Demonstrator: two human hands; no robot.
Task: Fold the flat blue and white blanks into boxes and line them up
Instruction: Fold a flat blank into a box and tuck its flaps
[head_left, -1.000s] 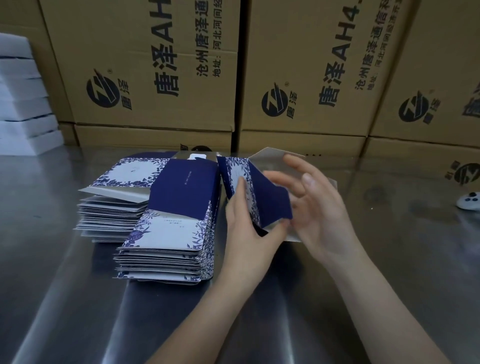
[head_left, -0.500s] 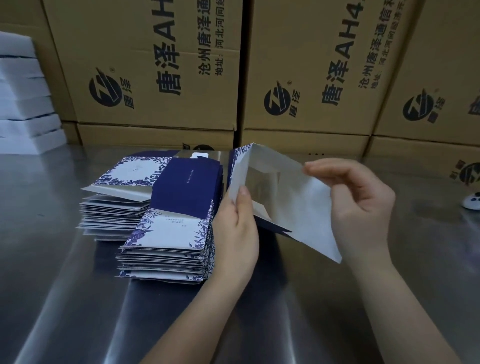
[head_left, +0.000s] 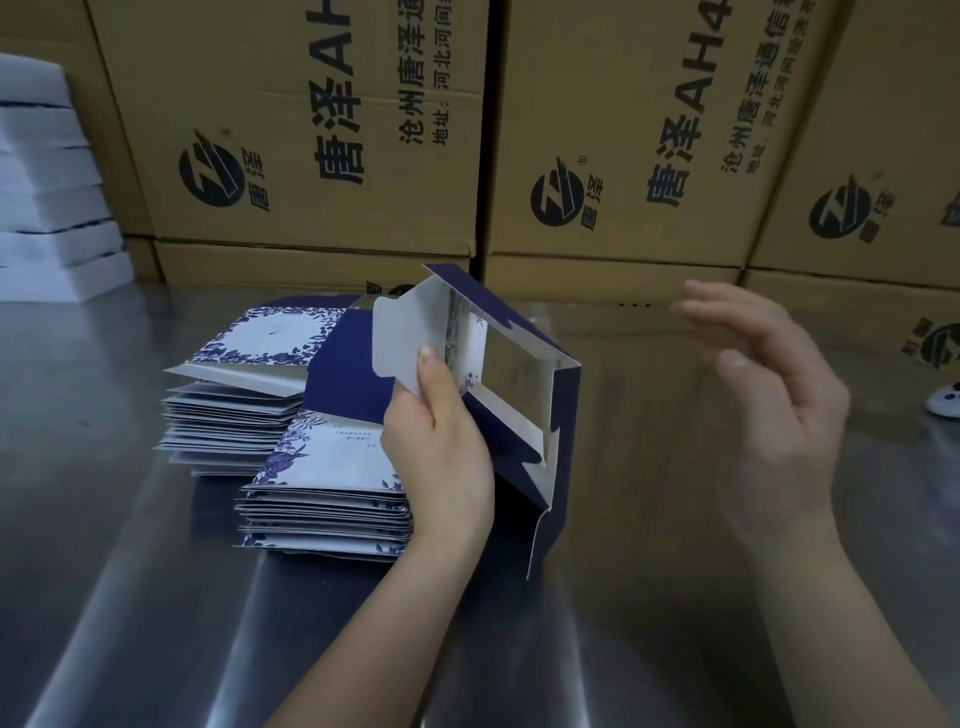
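Behind the half-folded box (head_left: 563, 441), the left hand (head_left: 441, 457) hides all its fingers but the thumb. Right of the box, the right hand (head_left: 769, 395) is smeared with blur. Farther right, a white object (head_left: 948, 402) is cut off by the frame edge. Left of the box, the print on the near stack (head_left: 332, 462) is too small to read. Far left of it, the white slabs (head_left: 47, 208) are cropped.

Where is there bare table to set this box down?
Bare steel table lies right of the half-folded box, under the right hand, out to the small white object; also left of the blank stacks and along the near edge. Crowded: centre-left, where stacks, box and left hand meet.
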